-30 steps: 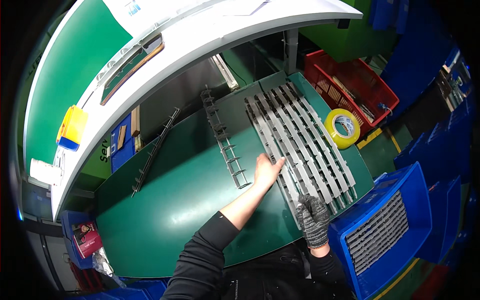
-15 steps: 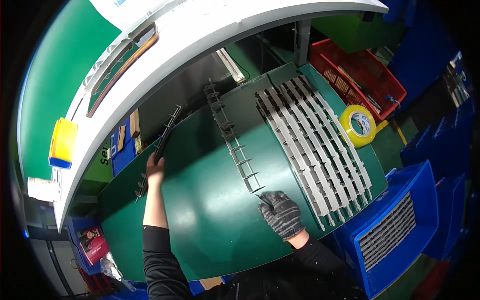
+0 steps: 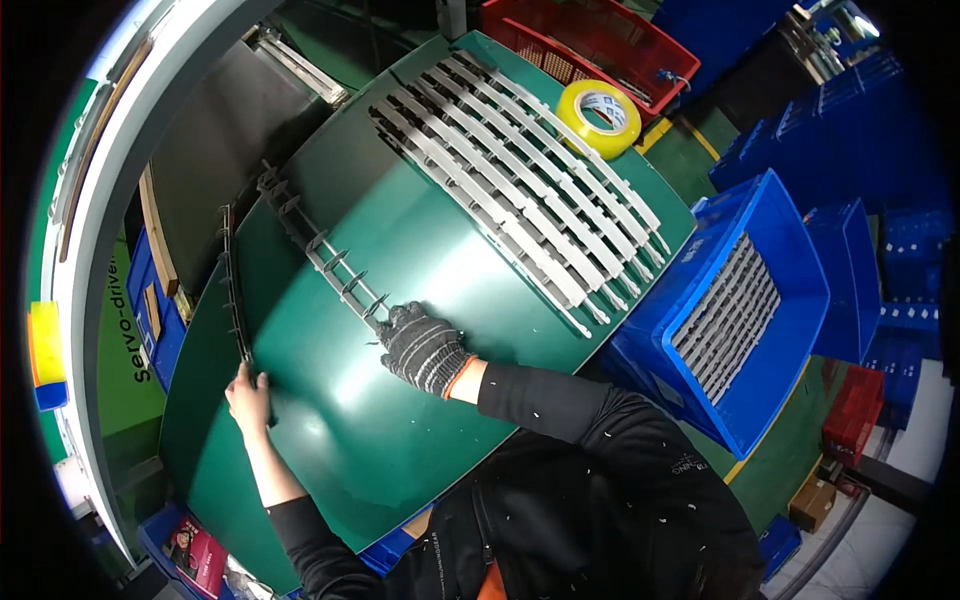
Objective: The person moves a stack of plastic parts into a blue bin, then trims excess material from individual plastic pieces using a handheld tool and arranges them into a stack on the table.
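In the head view, the person leans over a green table (image 3: 400, 440) whose surface bulges with the lens. The right hand (image 3: 422, 347), in a dark speckled knit glove with an orange cuff, lies knuckles up near the middle of the table, its fingers curled over the near end of a grey notched metal strip (image 3: 320, 250); the glove hides the fingertips, so whether they pinch the strip or merely press on it cannot be told. That strip runs from the glove toward the table's far left edge, small tabs sticking out along it. The bare left hand (image 3: 248, 388) is at the left edge of the table, fingers closed round the near end of a thin dark toothed strip (image 3: 233, 290) that follows that edge away from the person; its far end fades against the dark panel (image 3: 225, 130) behind. Across the far right part of the table lies a row of flat grey metal strips (image 3: 520, 190) side by side, their ends reaching the right edge. A roll of yellow tape (image 3: 598, 115) sits just past the far right corner, beside a red crate (image 3: 590, 45) cut off by the picture's rim. Off the right edge stands a blue bin (image 3: 790, 330) holding packed grey strips on edge. The lower left corner is too dark and warped to read.
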Demonstrator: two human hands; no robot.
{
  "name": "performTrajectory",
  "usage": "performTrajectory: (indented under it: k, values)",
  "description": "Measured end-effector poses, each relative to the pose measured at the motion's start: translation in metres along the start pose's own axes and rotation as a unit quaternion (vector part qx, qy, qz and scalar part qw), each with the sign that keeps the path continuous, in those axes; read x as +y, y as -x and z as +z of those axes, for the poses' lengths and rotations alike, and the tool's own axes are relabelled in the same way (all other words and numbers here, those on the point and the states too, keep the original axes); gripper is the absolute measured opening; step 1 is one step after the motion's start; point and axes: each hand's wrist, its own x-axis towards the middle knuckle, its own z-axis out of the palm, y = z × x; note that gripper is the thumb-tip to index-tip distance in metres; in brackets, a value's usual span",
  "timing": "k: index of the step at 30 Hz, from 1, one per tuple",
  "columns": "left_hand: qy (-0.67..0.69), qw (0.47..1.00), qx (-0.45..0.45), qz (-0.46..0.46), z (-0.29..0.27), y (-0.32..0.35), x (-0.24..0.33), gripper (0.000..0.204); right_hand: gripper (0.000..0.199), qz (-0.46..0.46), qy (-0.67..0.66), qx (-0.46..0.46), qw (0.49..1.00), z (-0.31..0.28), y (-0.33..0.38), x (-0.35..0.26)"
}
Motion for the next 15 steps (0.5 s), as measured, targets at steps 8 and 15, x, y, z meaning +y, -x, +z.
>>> performTrajectory:
  k: [8, 15]
  values:
    - [0.229, 0.964, 0.098, 0.094, 0.050, 0.215, 0.039, 0.035, 0.045, -0.080, -0.187, -0.014, 0.979, 0.035, 0.122, -0.031]
    - [0.377, 0.912, 0.095, -0.129, 0.062, 0.193, 0.028, 0.066, 0.028, -0.063, -0.352, 0.057, 0.932, 0.057, 0.154, -0.028]
